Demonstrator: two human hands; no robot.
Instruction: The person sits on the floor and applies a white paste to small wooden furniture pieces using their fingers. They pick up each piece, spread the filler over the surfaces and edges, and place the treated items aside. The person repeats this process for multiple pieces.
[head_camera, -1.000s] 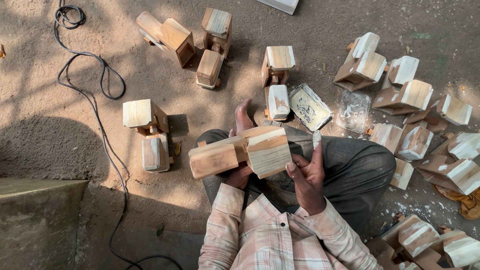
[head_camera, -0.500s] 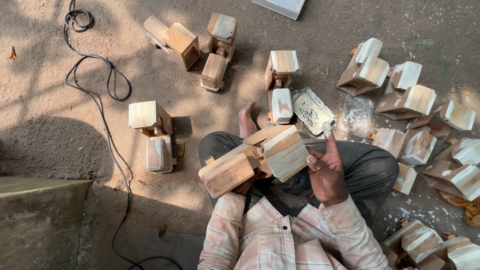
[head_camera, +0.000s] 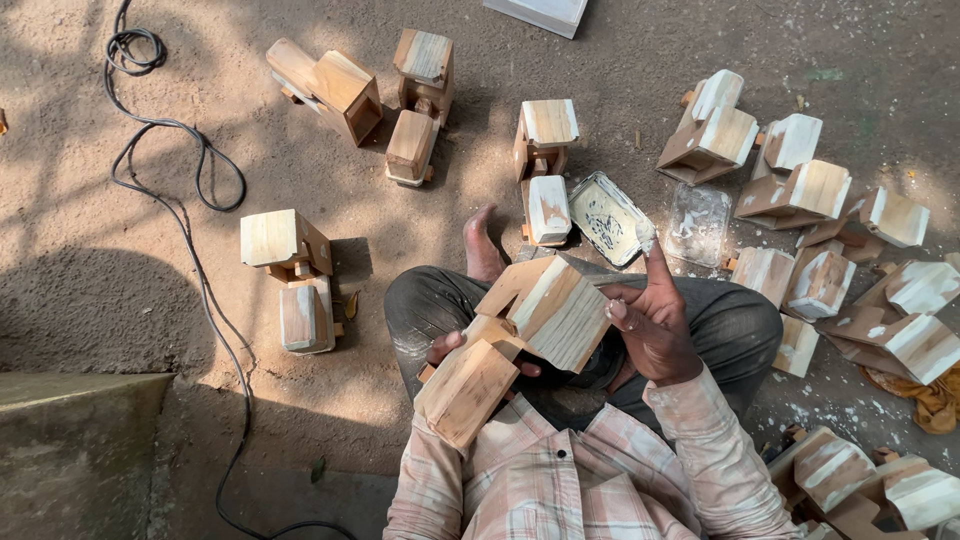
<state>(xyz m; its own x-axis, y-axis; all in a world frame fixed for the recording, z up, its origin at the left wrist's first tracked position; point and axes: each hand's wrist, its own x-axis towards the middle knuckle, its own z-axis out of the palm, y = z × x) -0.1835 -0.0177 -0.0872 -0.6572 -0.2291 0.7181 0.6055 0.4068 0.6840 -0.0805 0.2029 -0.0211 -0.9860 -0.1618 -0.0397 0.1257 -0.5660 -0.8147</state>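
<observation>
Since a second ago the wooden truck (head_camera: 520, 345) has tipped from level to slanting, its long end dropped toward the person's chest, and the right hand (head_camera: 650, 325) has lifted off it; that hand now stands just right of the truck, forefinger raised with a white dab of filler (head_camera: 645, 235) on its tip, the other fingers curled loosely and grasping nothing. The left hand (head_camera: 465, 348) is under the truck, fingers wrapped round its underside, holding it over the lap. Just beyond the right forefinger lie two flat trays: one tin (head_camera: 605, 217) and one clear lid (head_camera: 697, 222), side by side. Beyond the left hand five more trucks stand on the ground: one near, four farther off. To the right of the right hand lies a crowded heap of trucks, too overlapped to count surely; a black cable (head_camera: 190, 200) runs far left of the left hand.
</observation>
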